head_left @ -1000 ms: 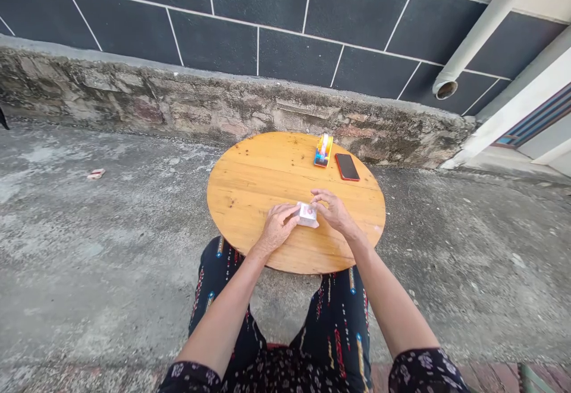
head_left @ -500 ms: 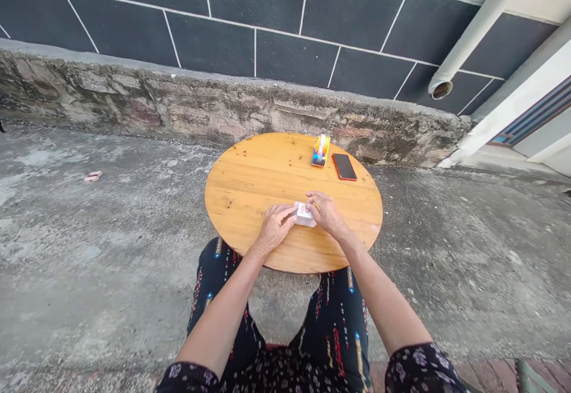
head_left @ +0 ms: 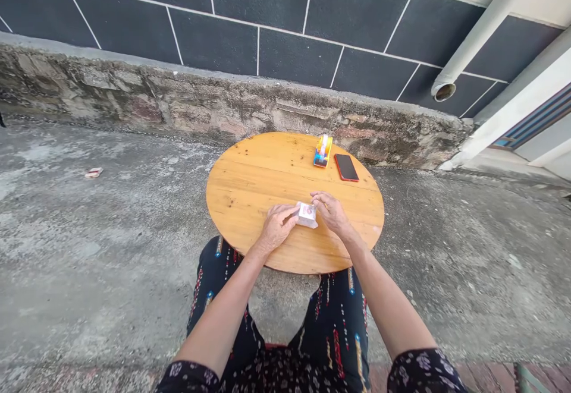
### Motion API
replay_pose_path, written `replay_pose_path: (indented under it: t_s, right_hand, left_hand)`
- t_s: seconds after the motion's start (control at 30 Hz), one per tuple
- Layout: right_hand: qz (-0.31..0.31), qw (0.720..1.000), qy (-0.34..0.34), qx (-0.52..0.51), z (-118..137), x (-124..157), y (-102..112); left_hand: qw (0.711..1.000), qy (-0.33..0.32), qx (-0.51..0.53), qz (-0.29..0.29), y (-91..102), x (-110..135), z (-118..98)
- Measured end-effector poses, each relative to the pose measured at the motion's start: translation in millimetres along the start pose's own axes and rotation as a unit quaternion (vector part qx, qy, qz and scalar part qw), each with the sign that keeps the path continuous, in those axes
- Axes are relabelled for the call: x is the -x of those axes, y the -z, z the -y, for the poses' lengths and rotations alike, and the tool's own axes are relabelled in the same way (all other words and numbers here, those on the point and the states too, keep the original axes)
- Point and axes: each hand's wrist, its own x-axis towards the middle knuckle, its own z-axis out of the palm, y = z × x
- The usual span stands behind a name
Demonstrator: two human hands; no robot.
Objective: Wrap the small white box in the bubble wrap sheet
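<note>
A small white box with pink print [head_left: 307, 214] rests on the round wooden table [head_left: 250, 185] near its front edge. My left hand [head_left: 276, 226] grips the box's left side with curled fingers. My right hand [head_left: 332, 213] holds its right side, fingertips pinched on the top edge. Both hands rest low on the tabletop.
A small orange and blue box [head_left: 323, 150] and a red-edged phone [head_left: 347, 167] lie at the table's far side. Rough concrete floor surrounds the table, with a stone ledge [head_left: 178, 101] and dark tiled wall behind. A white drainpipe [head_left: 473, 36] ends at the right. A scrap [head_left: 94, 172] lies on the floor at left.
Both hands stay on the white box with only slight finger shifts. The view has wobbled a little.
</note>
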Motion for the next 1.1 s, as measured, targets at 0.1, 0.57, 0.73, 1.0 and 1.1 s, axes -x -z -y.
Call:
replay_pose_path:
  t_s: [0.1,0.57,0.73,1.0,1.1]
  right_hand:
    - [0.007,1.0,0.007,-0.021,0.8,4.9,5.9]
    - [-0.008,0.999,0.022,0.042,-2.4,3.1,-12.0]
    - [-0.016,0.999,0.011,0.031,-5.5,-1.2,-15.0]
    - [0.019,0.999,0.017,0.029,2.3,9.1,2.4]
    - [0.02,0.997,0.021,0.073,3.8,15.1,6.9]
  left_hand:
    - [1.0,0.0,0.002,0.001,0.3,-0.1,-0.7]
    - [1.0,-0.008,0.004,0.004,0.3,-0.6,-0.6]
    - [1.0,-0.007,0.008,0.0,0.2,-0.5,-0.5]
    - [1.0,-0.002,0.008,-0.003,-0.3,0.0,-0.7]
    - [1.0,-0.003,0.008,-0.005,-0.6,0.1,-0.1]
